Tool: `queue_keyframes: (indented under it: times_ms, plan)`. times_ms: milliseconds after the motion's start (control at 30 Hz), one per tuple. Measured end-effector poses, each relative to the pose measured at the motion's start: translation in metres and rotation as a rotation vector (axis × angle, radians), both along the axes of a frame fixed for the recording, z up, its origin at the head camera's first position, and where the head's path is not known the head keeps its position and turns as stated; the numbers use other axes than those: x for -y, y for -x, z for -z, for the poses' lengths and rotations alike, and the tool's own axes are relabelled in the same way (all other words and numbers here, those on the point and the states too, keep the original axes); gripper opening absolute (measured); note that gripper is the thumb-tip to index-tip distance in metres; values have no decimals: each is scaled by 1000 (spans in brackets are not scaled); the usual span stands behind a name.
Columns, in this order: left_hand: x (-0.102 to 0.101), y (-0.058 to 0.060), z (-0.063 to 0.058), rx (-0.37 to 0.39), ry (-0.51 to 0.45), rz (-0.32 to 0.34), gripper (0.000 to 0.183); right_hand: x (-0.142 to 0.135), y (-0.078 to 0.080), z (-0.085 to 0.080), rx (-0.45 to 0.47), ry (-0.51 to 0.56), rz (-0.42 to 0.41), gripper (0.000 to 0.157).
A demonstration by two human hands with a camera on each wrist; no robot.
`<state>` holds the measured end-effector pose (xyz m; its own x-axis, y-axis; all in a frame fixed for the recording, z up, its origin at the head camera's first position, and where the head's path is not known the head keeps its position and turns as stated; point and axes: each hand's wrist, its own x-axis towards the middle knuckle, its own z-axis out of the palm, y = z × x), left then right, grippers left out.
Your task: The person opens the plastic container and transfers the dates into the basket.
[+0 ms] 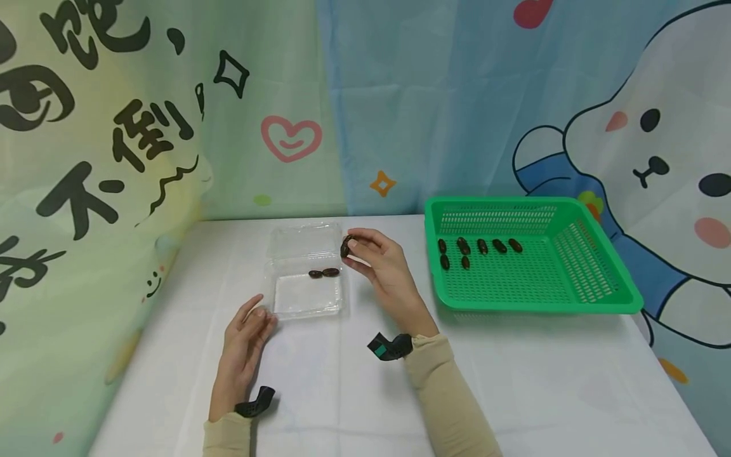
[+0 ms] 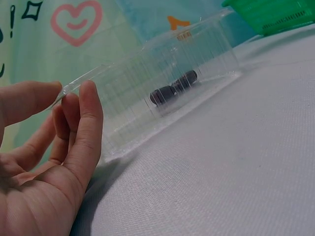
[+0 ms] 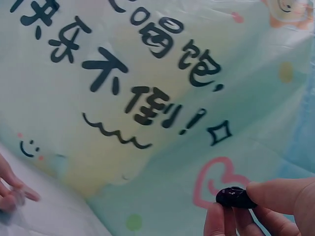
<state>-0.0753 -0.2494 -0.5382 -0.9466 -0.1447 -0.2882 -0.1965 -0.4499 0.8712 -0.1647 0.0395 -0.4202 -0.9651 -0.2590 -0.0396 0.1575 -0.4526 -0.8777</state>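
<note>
My right hand (image 1: 390, 276) pinches a dark, glossy, oblong date (image 3: 235, 197) between thumb and fingertips, just right of the hinge side of a clear plastic clamshell box (image 1: 305, 299). The box lies with its lid (image 1: 302, 242) folded back. Two more dates (image 2: 163, 95) sit end to end inside, toward its back right. At the box's front left corner, my left hand (image 1: 242, 349) holds the rim between thumb and finger; the left wrist view shows its other fingers bent below the rim.
A green perforated basket (image 1: 537, 308) stands on the right of the white-covered table (image 1: 320, 393), with several dates (image 1: 482, 246) in rows at its left side. A printed curtain (image 1: 388, 114) hangs behind the table.
</note>
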Motion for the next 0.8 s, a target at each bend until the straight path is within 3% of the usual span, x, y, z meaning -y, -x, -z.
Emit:
queue_keyframes:
  times_ms: [400,800]
  plan:
    - [-1,-1,-1,-33,-25,3,44,-57,0,-3,26,46,137,24]
    - [-1,0,-1,-18,-31,3,47,-116,-3,-8,41,23,215,34]
